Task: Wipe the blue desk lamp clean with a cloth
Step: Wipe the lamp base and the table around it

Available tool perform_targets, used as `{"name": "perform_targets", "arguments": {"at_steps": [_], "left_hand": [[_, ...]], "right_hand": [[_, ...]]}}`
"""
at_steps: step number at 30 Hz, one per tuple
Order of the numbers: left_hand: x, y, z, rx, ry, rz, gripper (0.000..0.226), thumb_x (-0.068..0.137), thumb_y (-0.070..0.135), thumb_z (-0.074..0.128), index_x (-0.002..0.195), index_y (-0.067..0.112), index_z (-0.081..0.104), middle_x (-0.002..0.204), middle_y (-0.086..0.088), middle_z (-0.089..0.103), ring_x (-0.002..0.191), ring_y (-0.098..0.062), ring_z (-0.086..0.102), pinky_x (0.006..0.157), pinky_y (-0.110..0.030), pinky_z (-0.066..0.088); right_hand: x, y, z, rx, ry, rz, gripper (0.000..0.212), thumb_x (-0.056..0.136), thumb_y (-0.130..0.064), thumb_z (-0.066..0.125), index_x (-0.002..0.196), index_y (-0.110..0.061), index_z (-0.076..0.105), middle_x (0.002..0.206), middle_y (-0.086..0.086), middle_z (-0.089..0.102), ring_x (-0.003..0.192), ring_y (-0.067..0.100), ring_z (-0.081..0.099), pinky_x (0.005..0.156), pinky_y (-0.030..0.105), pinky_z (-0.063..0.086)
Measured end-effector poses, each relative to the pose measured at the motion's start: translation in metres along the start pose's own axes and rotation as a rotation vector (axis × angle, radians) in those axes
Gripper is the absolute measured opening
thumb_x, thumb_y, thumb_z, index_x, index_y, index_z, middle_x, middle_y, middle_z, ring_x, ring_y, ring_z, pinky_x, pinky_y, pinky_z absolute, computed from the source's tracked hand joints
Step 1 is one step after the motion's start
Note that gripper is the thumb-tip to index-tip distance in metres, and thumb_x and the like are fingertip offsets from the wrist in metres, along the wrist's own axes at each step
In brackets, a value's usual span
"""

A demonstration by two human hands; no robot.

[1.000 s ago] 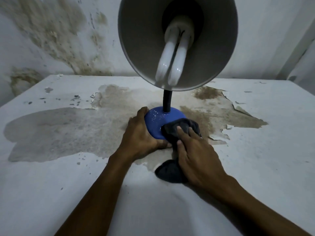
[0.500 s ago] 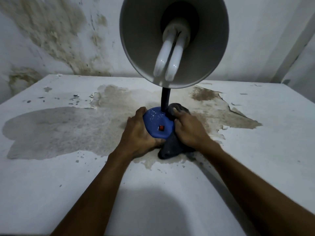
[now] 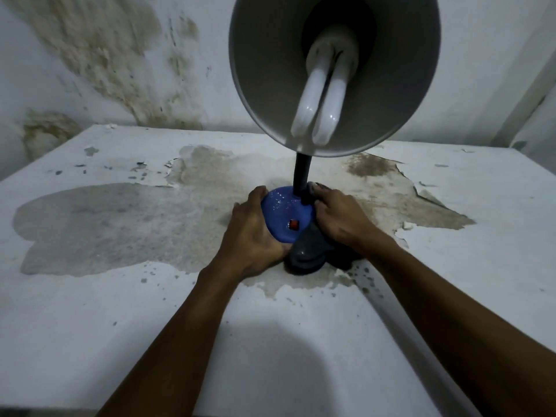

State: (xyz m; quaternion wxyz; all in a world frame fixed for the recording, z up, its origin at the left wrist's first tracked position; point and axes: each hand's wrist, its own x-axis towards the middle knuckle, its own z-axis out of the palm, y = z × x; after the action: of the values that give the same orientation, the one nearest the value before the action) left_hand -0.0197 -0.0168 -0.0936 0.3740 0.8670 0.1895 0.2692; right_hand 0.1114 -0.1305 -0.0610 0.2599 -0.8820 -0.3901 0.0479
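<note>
A white desk (image 3: pixel 90 311) with peeling paint and brown stains stands against a mould-marked wall (image 3: pixel 99 55). Near its middle sits the blue desk lamp (image 3: pixel 284 216), shade tilted toward the viewer. The left hand (image 3: pixel 251 236) has its grip curled round the base's left edge; the right hand (image 3: pixel 340 219) presses a dark cloth (image 3: pixel 310 251) against the base's right side beside the stem.

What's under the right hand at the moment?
A dark cloth, pressed by the right hand against the right side of the blue lamp base, near the black stem. The cloth's tail trails onto the table. The base surface beneath it is covered.
</note>
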Motion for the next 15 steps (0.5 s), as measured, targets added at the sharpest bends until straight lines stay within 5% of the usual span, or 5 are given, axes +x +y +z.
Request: {"name": "perform_targets", "arguments": {"at_steps": [3,7,10,15], "left_hand": [[0.000,-0.002,0.000,0.000,-0.033,-0.037,0.099,0.043,0.049,0.084,0.127,0.023,0.040,0.112,0.004,0.059,0.100,-0.021,0.058,0.083,-0.043,0.055],[0.003,-0.004,-0.002,-0.017,-0.051,-0.044,0.122,0.029,0.060,0.083,0.136,0.023,0.037,0.117,0.011,0.053,0.101,-0.007,0.055,0.077,-0.016,0.048],[0.002,-0.003,-0.001,-0.044,-0.039,-0.011,0.097,0.035,0.051,0.082,0.121,0.029,0.042,0.095,0.023,0.051,0.084,0.017,0.055,0.058,-0.001,0.043],[0.000,-0.002,-0.001,-0.043,-0.016,-0.027,0.080,0.049,0.039,0.090,0.109,0.035,0.036,0.089,0.024,0.051,0.082,0.027,0.050,0.060,0.002,0.041]], "right_hand": [[-0.036,-0.004,0.009,-0.041,-0.013,-0.017,0.053,0.093,-0.010,0.041,0.146,-0.008,0.042,0.140,0.022,0.046,0.125,0.040,0.047,0.103,0.041,0.042],[-0.075,-0.012,0.012,-0.036,0.002,-0.007,0.061,0.085,-0.024,0.034,0.144,-0.011,0.044,0.132,0.021,0.051,0.114,0.040,0.052,0.095,0.038,0.044],[-0.042,-0.010,0.005,0.002,0.013,-0.038,0.043,0.087,-0.012,0.043,0.125,-0.013,0.064,0.126,0.014,0.065,0.115,0.035,0.058,0.099,0.038,0.048],[0.014,-0.005,0.001,0.028,-0.022,0.039,0.039,0.087,-0.004,0.042,0.118,-0.011,0.065,0.118,0.021,0.067,0.109,0.040,0.059,0.090,0.038,0.047]]}}
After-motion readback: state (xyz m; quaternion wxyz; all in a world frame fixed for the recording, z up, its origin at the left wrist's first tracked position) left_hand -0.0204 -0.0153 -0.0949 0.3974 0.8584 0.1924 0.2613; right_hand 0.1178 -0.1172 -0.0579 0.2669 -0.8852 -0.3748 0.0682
